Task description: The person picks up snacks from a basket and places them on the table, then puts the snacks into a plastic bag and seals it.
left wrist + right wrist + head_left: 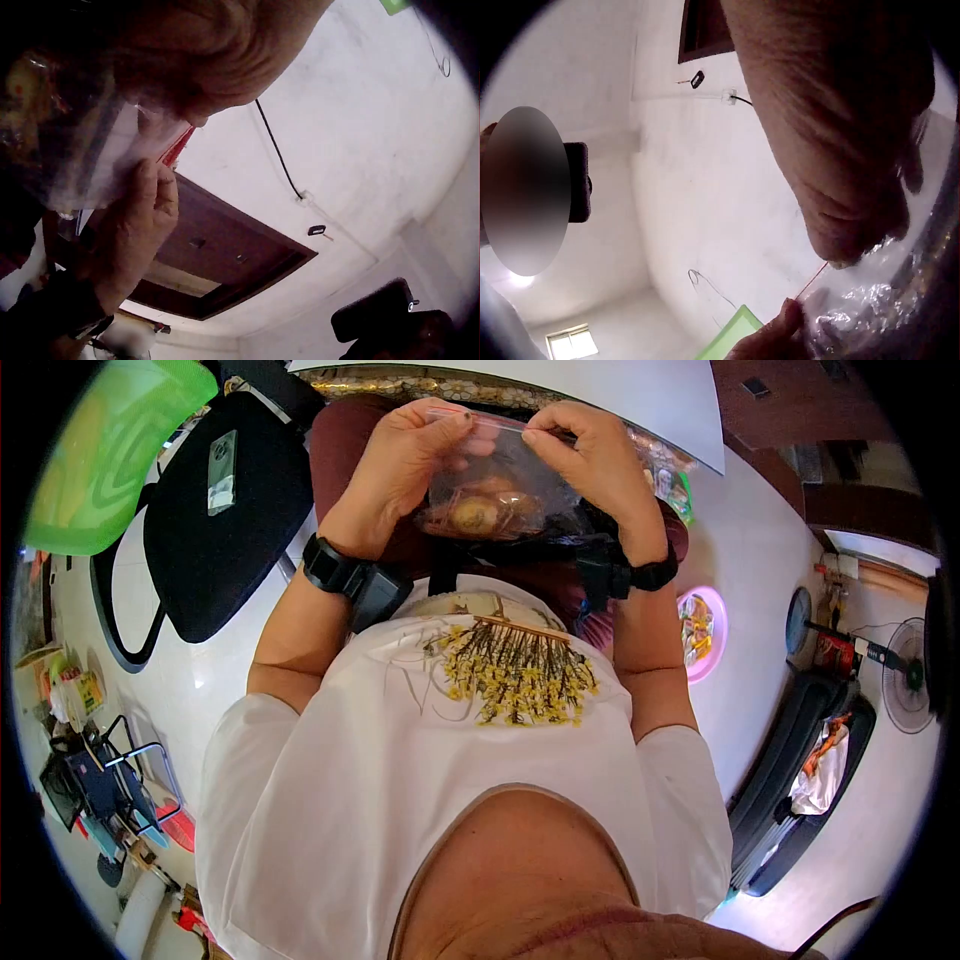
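Note:
A clear plastic zip bag [545,490] hangs between my two hands over the lap, a red line running along its top edge. Yellowish-brown rounded pieces [475,513] lie at the bottom of it; their kind is unclear through the plastic. My left hand [410,450] pinches the top edge near its left end, thumb in front and fingers seen through the film. At the right part of that edge, my right hand [595,450] pinches the plastic between thumb and fingers. In the right wrist view the crinkled bag [877,300] shines below the right hand [840,135].
A white table [620,390] stands just beyond the hands. To the left are a black chair seat [230,520] with a small clear packet [222,472] on it, and a green chair [120,450]. A pink basin [716,630] with small wrapped items sits on the floor at right.

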`<state>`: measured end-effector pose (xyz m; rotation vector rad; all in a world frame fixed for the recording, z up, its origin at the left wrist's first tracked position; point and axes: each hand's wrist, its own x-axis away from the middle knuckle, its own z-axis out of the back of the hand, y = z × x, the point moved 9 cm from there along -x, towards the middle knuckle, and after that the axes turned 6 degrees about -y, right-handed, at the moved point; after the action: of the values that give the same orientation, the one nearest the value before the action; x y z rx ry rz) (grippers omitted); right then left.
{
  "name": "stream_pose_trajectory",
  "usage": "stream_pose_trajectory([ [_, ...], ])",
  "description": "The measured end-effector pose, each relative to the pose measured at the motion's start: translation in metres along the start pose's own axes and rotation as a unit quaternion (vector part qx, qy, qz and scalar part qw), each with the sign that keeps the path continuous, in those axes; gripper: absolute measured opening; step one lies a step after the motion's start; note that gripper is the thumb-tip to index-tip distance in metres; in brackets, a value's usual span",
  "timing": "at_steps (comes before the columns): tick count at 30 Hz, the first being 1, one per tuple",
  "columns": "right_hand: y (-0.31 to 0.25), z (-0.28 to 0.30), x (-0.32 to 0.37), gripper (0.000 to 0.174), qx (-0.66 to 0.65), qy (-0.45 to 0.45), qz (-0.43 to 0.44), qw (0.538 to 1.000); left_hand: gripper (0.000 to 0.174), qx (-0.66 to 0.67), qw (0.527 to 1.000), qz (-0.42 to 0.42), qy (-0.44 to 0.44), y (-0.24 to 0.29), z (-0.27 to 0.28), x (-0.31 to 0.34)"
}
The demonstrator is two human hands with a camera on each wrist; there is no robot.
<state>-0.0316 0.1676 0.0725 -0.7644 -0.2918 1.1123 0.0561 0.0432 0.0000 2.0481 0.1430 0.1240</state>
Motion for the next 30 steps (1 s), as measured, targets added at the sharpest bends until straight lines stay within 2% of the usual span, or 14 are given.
stream_pose_trajectory([
  [8,0.018,0.006,0.011,0.021,-0.016,-0.006,-0.041,0.999,0.013,0.015,1.0,0.009,-0.003,-0.002,0.008,0.001],
  [17,0.034,0.012,0.02,0.019,-0.057,0.024,-0.036,0.997,0.012,0.036,0.999,0.008,-0.014,-0.003,0.01,0.0],
  [30,0.062,0.022,0.04,0.016,-0.149,0.072,-0.074,0.983,0.015,0.048,0.999,0.011,0.001,-0.005,0.017,0.0],
])
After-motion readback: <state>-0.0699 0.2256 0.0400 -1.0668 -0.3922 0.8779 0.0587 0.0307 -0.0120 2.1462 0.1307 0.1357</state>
